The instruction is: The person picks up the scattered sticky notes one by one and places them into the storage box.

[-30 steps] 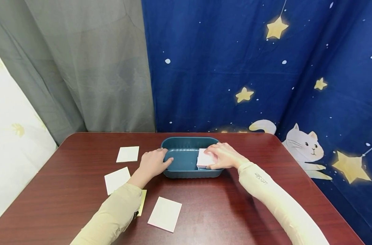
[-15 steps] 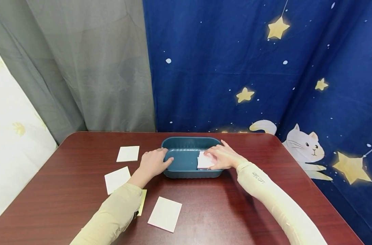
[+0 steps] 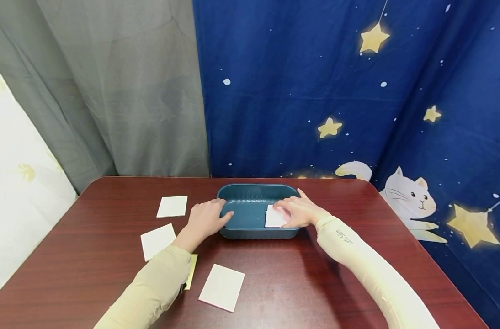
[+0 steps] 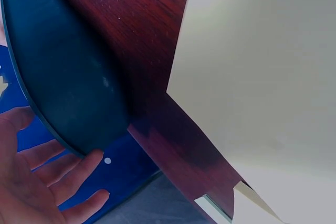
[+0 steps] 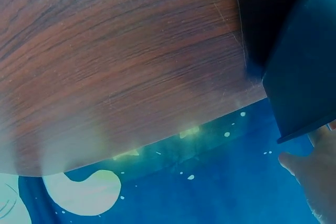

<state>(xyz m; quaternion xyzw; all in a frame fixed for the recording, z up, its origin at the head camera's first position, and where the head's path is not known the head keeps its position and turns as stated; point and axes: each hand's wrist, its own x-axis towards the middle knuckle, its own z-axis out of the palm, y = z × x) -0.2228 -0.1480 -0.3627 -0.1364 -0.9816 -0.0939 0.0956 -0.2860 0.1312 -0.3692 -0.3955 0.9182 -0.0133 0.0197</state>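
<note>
A dark teal oblong basin (image 3: 258,234) sits toward the far side of the table. My left hand (image 3: 204,219) is at its left end, the thumb over the inside and the other fingers along the rim; the left wrist view shows fingers on both sides of the basin wall (image 4: 68,61). Inside the basin's right end lies a small stack of white square note pads (image 3: 273,219). My right hand (image 3: 301,211) reaches over the right rim, its curled fingers and thumb gripping the top pad. In the right wrist view, the basin hides most of that hand (image 5: 320,174).
Left of the basin lie two white note pads, one farther back (image 3: 172,206) and one nearer (image 3: 156,241). A yellow pad (image 3: 192,270) is partly under my left sleeve. Another white pad (image 3: 222,288) lies at the front. Grey (image 3: 151,91) and blue curtains (image 3: 283,91) hang behind the table.
My right hand has moved slightly toward me and down, and the pad in it now sits lower, nearer the basin's front wall. The left hand holds its place.
</note>
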